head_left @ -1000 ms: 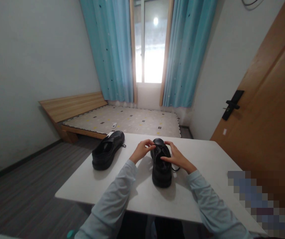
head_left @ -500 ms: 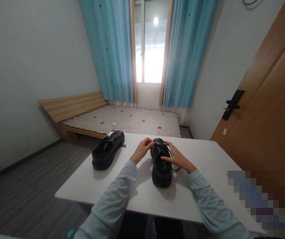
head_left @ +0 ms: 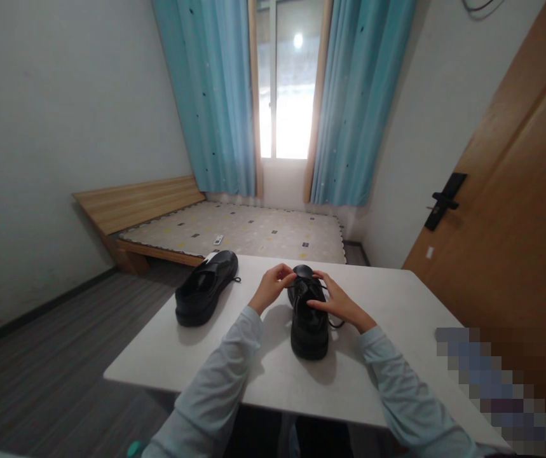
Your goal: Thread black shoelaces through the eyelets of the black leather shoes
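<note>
Both sleeves come in from the near edge, pale blue soft fabric. Left hand (head_left: 271,287) pinches the lace (head_left: 311,284) at the far end of the near shoe (head_left: 309,316), fingertips closed on it. Right hand (head_left: 338,301) rests on the shoe's right flank, fingers curled at the lace area; cannot tell whether it actually grips a lace end or just steadies the upper. The shoe sits between the two hands on the white counter (head_left: 396,305), toe pointing away. A loose lace loop trails to the counter just under the right hand.

Judgement: lacing work goes best with even tension on both ends, shoe kept flat, and thin cord held near the eyelets so it won't slip.

Shoe: black, smooth glossy leather-like upper, rounded toe, thick chunky sole. Counter: matte, flat, hard. Second shoe (head_left: 204,294), same make, lies left of the left hand, well apart. Beyond: wooden bed (head_left: 234,232), blue curtains (head_left: 215,95).
</note>
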### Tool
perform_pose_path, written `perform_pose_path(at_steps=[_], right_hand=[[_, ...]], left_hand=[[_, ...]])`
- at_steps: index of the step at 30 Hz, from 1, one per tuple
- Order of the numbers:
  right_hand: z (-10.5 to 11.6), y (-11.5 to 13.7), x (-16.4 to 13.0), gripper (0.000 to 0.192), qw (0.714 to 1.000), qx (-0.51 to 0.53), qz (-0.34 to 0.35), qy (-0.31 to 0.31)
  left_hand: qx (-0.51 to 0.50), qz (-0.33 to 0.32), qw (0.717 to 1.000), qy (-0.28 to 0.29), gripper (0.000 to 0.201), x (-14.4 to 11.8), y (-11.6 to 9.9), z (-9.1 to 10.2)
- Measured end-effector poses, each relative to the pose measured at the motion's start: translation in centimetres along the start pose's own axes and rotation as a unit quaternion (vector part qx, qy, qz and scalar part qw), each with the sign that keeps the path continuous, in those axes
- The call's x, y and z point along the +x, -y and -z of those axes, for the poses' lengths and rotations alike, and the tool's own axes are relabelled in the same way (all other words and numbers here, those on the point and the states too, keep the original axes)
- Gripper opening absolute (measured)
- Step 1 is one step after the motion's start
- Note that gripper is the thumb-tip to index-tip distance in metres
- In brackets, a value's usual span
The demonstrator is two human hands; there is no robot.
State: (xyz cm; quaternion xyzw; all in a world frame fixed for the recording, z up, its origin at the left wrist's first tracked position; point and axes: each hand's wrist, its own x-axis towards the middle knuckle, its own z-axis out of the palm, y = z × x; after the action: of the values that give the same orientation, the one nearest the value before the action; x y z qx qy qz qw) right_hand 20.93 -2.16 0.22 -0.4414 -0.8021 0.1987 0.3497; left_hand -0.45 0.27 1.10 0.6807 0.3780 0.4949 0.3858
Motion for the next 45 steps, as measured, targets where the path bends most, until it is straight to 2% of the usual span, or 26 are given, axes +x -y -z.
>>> perform_pose_path(at_steps=[6, 10, 15, 20, 26, 30, 34, 40, 45], right_hand=[[0.0, 0.2, 0.0, 0.076, 1.000, -0.001, -0.005, -0.004], [0.1, 0.5, 0.0, 0.078, 1.000, -0.005, -0.010, -0.005], [0.2, 0.7, -0.1, 0.080, 1.000, -0.004, -0.017, -0.003], [0.3, 0.7, -0.1, 0.079, 1.000, -0.006, -0.013, -0.002], [0.2, 0.6, -0.2, 0.078, 1.000, -0.002, -0.004, -0.007], [0.2, 0.5, -0.2, 0.077, 1.000, -0.002, -0.007, -0.006], [0.1, 0.3, -0.2, 0.075, 1.000, -0.001, -0.004, -0.005], [0.1, 0.3, -0.3, 0.074, 1.000, -0.004, -0.008, -0.003], [0.1, 0.3, -0.4, 0.069, 1.000, 0.000, -0.012, -0.002]], left_hand=[[0.159, -0.045, 0.986, -0.006, 0.022, -0.3, -0.4, 0.7], [0.176, -0.073, 0.982, 0.000, 0.023, -0.3, -0.5, 1.1], [0.188, -0.065, 0.979, 0.035, 0.018, -0.3, -0.2, 1.4], [0.200, -0.062, 0.978, 0.017, 0.015, -0.2, -0.1, 1.6], [0.109, -0.027, 0.992, -0.063, 0.012, 0.1, 0.4, 1.7], [-0.010, 0.020, 0.998, -0.060, 0.020, 0.3, 0.6, 1.7], [-0.086, 0.040, 0.992, -0.078, 0.029, 0.2, 0.2, 1.8], [-0.150, 0.044, 0.983, -0.094, 0.034, -0.1, -0.7, 1.8], [-0.162, 0.039, 0.984, -0.069, 0.032, -0.3, -1.3, 1.7]])
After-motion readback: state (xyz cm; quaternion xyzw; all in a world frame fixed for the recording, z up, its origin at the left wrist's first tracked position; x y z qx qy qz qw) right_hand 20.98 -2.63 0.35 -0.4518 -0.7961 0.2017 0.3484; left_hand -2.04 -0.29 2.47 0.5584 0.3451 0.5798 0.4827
